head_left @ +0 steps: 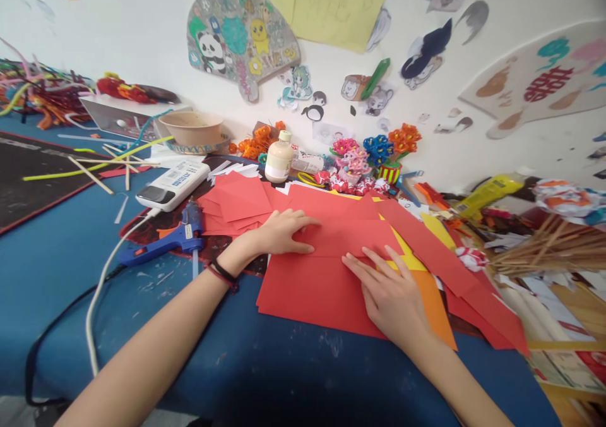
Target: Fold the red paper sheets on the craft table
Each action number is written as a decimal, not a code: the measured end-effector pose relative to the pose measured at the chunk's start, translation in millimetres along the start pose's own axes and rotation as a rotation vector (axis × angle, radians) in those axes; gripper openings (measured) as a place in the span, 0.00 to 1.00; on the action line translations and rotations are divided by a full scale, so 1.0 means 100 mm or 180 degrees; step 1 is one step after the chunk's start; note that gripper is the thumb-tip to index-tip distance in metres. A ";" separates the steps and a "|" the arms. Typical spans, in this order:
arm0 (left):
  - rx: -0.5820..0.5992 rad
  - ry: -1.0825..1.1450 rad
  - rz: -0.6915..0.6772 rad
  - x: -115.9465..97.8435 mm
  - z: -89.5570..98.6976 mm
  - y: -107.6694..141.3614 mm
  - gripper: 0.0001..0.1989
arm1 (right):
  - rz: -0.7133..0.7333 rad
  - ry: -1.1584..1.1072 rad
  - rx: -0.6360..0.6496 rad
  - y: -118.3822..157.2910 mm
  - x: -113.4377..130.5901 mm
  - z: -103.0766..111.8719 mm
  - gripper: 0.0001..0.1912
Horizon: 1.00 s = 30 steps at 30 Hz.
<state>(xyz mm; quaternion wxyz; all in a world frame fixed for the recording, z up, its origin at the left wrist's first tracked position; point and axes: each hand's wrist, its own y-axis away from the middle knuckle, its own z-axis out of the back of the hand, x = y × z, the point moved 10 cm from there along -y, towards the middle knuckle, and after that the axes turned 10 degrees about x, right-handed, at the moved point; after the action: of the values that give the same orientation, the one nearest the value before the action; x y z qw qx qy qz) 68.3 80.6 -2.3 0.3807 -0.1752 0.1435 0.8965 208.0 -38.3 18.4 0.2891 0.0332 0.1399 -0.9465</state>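
The right hand (395, 294), fingers extended and clasping nothing, rests on red paper (307, 294) near the front edge of the blue table (284, 357). Orange paper (433, 307) shows from beneath, to the right. Slightly farther, the left hand (284, 232), likewise unclenched, touches the red paper with thumb and forefinger spread. Left of it lies a blue glue gun (170, 240); behind, smaller red pieces (241, 196). Beyond stand a capped bottle (279, 162) and, near the decorated wall (331, 64), pink flowers (353, 158).
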 end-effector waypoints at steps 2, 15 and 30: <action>0.0005 0.0028 -0.0037 0.00 -0.01 -0.01 0.29 | -0.0052 0.0020 -0.0032 0.06 -0.08 0.00 0.27; -0.0309 -0.0275 -0.0032 -0.10 0.08 -0.01 0.24 | -0.0567 -0.0489 -0.0401 0.12 -0.47 0.00 0.22; -0.0533 -0.0916 -0.0364 -0.32 -0.23 -0.17 0.25 | -0.0104 -0.1082 0.0479 -0.49 -0.11 -0.26 0.25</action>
<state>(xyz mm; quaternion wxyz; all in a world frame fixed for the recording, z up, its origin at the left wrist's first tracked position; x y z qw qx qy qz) 106.1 62.6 -12.0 0.4317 -0.0841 0.0021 0.8981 188.9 14.0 6.6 0.2899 -0.1080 0.0184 -0.9508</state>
